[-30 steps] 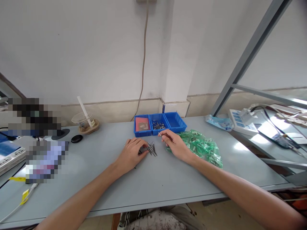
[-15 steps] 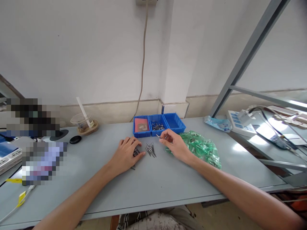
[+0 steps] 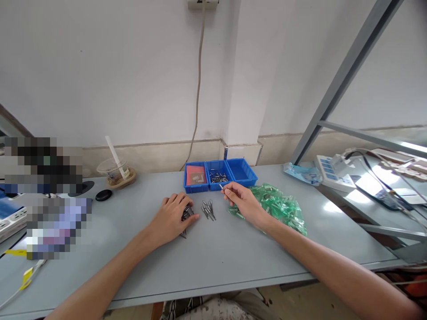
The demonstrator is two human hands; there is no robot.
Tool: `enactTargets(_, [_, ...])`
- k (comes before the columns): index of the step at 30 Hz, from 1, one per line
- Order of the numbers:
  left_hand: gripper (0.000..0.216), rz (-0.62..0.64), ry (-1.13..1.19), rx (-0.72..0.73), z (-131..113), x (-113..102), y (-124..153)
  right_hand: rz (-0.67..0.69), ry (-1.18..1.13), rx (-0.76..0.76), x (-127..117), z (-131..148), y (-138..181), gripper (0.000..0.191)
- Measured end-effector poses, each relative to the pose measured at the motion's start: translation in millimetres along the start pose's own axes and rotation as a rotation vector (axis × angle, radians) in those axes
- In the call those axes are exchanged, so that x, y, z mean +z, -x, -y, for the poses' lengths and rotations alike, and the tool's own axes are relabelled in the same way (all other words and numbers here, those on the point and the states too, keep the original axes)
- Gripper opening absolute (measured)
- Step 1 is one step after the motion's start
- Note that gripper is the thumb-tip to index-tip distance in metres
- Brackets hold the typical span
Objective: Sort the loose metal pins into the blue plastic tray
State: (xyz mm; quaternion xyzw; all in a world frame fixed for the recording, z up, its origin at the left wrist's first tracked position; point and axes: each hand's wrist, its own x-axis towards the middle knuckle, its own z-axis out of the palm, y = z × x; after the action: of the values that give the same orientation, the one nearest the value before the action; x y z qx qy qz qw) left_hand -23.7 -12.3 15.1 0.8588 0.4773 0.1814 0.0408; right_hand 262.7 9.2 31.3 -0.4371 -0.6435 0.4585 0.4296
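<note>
My left hand (image 3: 174, 218) lies over a pile of slim dark metal pins (image 3: 187, 212), fingers apart and curved around it; part of the pile is hidden beneath the palm. Between thumb and fingertips, my right hand (image 3: 240, 198) pinches one short silvery pin (image 3: 221, 186), close to the front of the middle blue bin (image 3: 214, 186). That bin contains several loose metal pins. A smaller cluster of pins (image 3: 208, 210) lies on the table between my hands. Under and beside my right wrist is a crumpled green plastic bag (image 3: 280, 206) with small pieces inside.
The left blue bin (image 3: 195, 190) holds a reddish packet; another blue bin (image 3: 245, 181) stands at the right. Further left are a black round lid (image 3: 103, 195) and a clear cup (image 3: 111, 166) with a straw. A power strip (image 3: 335, 173) and blue wrapper (image 3: 302, 173) are at right.
My right hand still pinches the pin, which is now tilted more upward. The left hand stays over the pile. The whole view has shifted very slightly.
</note>
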Motion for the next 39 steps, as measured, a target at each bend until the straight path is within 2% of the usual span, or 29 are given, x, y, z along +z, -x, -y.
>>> enactTargets(3, [0.046,0.086,-0.004,0.03,-4.8,-12.1,7.7,-0.001,-0.009,0.004,-0.8,0.3,-0.3,0.028])
enactTargets(6, [0.067,0.196,0.006,0.084,-5.5,-20.2,19.5,-0.009,-0.013,0.011,-1.6,0.6,-0.2,0.028])
enactTargets(9, [0.086,0.203,-0.023,0.075,2.0,-17.0,29.8,-0.012,-0.016,0.01,-1.9,1.1,0.6,0.028])
enactTargets(11, [0.089,0.183,-0.02,0.071,9.7,-10.6,33.0,-0.012,-0.013,0.007,-1.9,0.9,1.3,0.028])
enactTargets(16, [0.074,0.153,0.057,0.12,20.1,-1.0,28.8,-0.018,-0.006,0.011,-1.3,-1.0,1.0,0.028])
enactTargets(24, [0.043,0.076,0.248,0.149,12.1,-5.0,21.0,-0.032,0.009,0.031,-1.3,-1.2,-2.3,0.031])
enactTargets(32, [0.031,0.021,0.315,0.167,16.4,1.4,11.4,-0.048,-0.018,0.055,-2.0,-2.0,-2.3,0.035])
enactTargets(39, [0.022,0.03,0.32,0.14,13.7,-1.3,6.1,-0.066,-0.063,0.059,-2.5,1.9,-1.4,0.038])
